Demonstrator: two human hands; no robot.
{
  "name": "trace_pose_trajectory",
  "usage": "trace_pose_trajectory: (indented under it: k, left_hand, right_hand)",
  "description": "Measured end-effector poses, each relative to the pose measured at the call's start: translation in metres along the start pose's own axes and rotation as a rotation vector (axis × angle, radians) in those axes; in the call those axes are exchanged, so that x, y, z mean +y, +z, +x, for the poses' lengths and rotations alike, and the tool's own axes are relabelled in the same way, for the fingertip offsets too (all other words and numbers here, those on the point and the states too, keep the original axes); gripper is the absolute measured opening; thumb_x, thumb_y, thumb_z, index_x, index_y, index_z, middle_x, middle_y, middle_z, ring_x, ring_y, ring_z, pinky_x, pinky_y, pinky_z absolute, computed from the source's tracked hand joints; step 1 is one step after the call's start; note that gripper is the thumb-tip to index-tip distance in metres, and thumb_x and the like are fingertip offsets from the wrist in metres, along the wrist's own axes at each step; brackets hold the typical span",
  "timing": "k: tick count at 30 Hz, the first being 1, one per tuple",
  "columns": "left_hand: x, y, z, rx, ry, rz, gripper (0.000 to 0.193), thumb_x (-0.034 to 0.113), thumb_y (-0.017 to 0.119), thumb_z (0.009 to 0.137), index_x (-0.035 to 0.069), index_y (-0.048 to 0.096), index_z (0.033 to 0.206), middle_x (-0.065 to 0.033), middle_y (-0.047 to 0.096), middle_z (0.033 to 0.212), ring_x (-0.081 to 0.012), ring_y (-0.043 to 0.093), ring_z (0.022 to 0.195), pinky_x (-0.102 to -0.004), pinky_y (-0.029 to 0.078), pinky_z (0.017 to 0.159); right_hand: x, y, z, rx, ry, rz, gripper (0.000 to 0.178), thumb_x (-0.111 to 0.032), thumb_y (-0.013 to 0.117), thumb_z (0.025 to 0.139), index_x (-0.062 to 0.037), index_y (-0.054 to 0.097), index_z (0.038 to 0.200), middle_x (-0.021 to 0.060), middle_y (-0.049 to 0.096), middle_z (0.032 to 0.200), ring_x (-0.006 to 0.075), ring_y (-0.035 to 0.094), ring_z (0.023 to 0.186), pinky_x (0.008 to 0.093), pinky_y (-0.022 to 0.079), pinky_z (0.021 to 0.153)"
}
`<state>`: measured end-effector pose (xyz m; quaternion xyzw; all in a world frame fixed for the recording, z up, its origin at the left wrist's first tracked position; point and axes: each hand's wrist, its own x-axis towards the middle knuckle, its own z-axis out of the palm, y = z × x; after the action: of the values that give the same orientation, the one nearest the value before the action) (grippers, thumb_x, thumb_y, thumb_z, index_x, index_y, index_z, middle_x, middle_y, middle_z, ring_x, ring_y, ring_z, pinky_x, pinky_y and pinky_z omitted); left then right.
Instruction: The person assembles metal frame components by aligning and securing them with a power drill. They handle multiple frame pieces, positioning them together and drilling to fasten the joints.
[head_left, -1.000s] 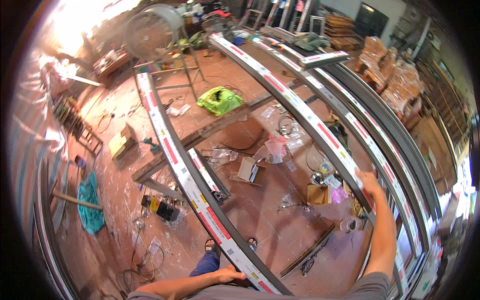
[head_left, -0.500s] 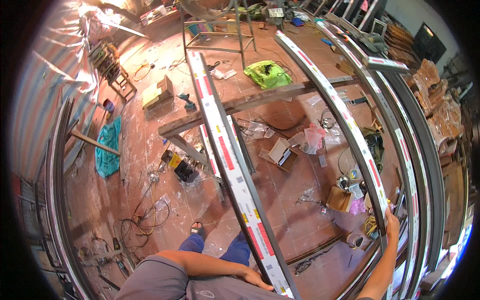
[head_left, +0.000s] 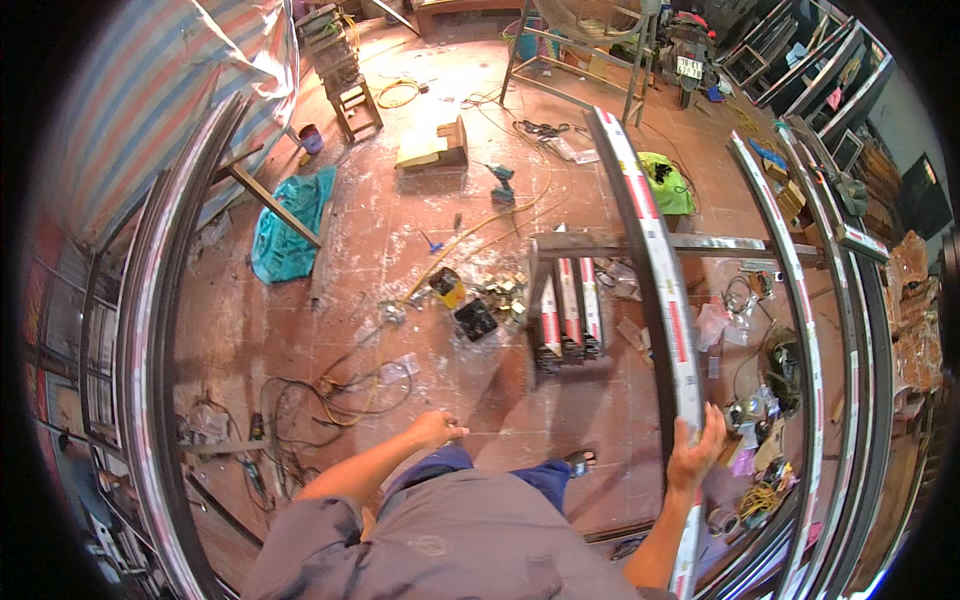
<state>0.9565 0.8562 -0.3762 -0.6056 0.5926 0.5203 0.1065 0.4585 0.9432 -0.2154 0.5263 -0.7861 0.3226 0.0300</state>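
A long metal profile bar [head_left: 660, 270], dark-edged with a white and red printed film, lies lengthwise across a trestle [head_left: 715, 242] right of my body. My right hand [head_left: 697, 450] is at this bar near its close end, thumb over the film and fingers spread along the right edge. Whether it bears on the bar is hard to tell. My left hand [head_left: 436, 429] hangs in front of my waist, away from the bars, its fingers loosely curled with nothing visible in them. A second similar bar [head_left: 797, 300] lies further right, apart from both hands.
More profiles [head_left: 868, 380] are stacked at the far right, others [head_left: 150, 330] at the left. Cables [head_left: 330, 400], a cordless drill [head_left: 502, 185], an open black case [head_left: 475, 318], a teal sack [head_left: 292, 225] and a cardboard box [head_left: 455, 150] lie on the tiled floor.
The view has swung left. My left hand has come off the nearer bar's end to in front of my waist. My right hand has gone from the further-right bar to the nearer one.
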Motion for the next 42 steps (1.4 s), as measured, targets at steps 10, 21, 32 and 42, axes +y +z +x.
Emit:
trace_pose_trajectory:
  k: [10,21,32,42]
  left_hand:
    - [-0.076,-0.179,-0.023,0.121,0.097,-0.480,0.057,0.041,0.075,0.098,-0.004,0.070,0.132,-0.0190,0.078,0.120,-0.0242,0.076,0.104,-0.0357,0.057,0.093]
    - [-0.298,-0.301,0.022,0.469,-0.636,-0.746,0.042,0.042,0.080,0.096,0.004,0.079,0.113,-0.0152,0.078,0.095,-0.0258,0.074,0.074,-0.0437,0.057,0.062]
    - [-0.285,-0.496,0.313,0.001,-0.251,-0.103,0.039,0.029,0.072,0.098,0.006,0.075,0.129,-0.0174,0.078,0.112,-0.0265,0.075,0.093,-0.0411,0.059,0.081]
    - [0.054,-0.947,0.683,0.290,0.551,0.227,0.036,0.022,0.076,0.098,-0.005,0.071,0.122,-0.0067,0.071,0.091,-0.0143,0.065,0.078,-0.0321,0.056,0.068]
  right_hand:
    - [-0.209,0.207,0.093,-0.175,0.240,0.394,0.068,-0.045,0.073,0.099,0.0043,0.057,0.143,0.0263,0.059,0.145,0.0407,0.054,0.138,0.0468,0.041,0.118]
    - [-0.236,0.408,0.208,0.186,0.799,0.303,0.110,-0.047,0.071,0.098,0.0089,0.004,0.166,0.0352,0.009,0.172,0.0456,0.014,0.161,0.0506,0.016,0.131]
    - [-0.261,0.419,0.228,0.335,0.812,0.186,0.099,-0.035,0.068,0.097,0.0070,0.012,0.167,0.0312,0.018,0.173,0.0419,0.019,0.161,0.0478,0.018,0.131]
    - [-0.310,0.428,0.300,0.315,1.403,-0.165,0.082,-0.035,0.065,0.096,-0.0140,0.029,0.167,0.0281,0.068,0.133,0.0455,0.068,0.118,0.0545,0.051,0.102]
